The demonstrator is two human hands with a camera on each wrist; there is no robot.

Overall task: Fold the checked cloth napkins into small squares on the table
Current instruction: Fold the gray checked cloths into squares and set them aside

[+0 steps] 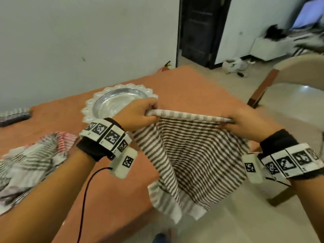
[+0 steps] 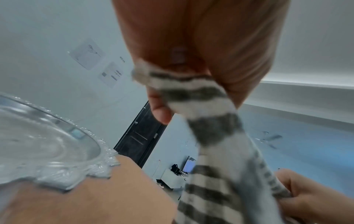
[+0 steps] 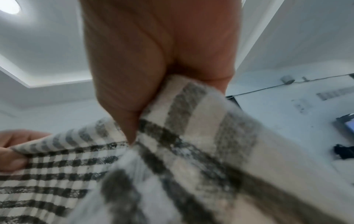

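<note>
A brown-and-white checked napkin [image 1: 189, 155] hangs in the air over the table's right edge, stretched by its top hem. My left hand [image 1: 140, 114] pinches the left top corner and my right hand [image 1: 243, 121] pinches the right top corner. The lower part droops past the orange table [image 1: 184, 85] edge. In the left wrist view the thumb and fingers clamp the napkin [image 2: 193, 92] corner. The right wrist view shows fingers curled on the napkin [image 3: 191, 121] hem, with the other hand [image 3: 13, 151] at far left. A crumpled pile of checked napkins [image 1: 31, 163] lies on the table at left.
A silver plate [image 1: 117, 102] with a lacy rim sits on the table just behind my left hand. A dark flat object [image 1: 14, 118] lies at the far left edge. A beige chair [image 1: 298, 76] stands right of the table. A cable [image 1: 85, 193] trails from my left wrist.
</note>
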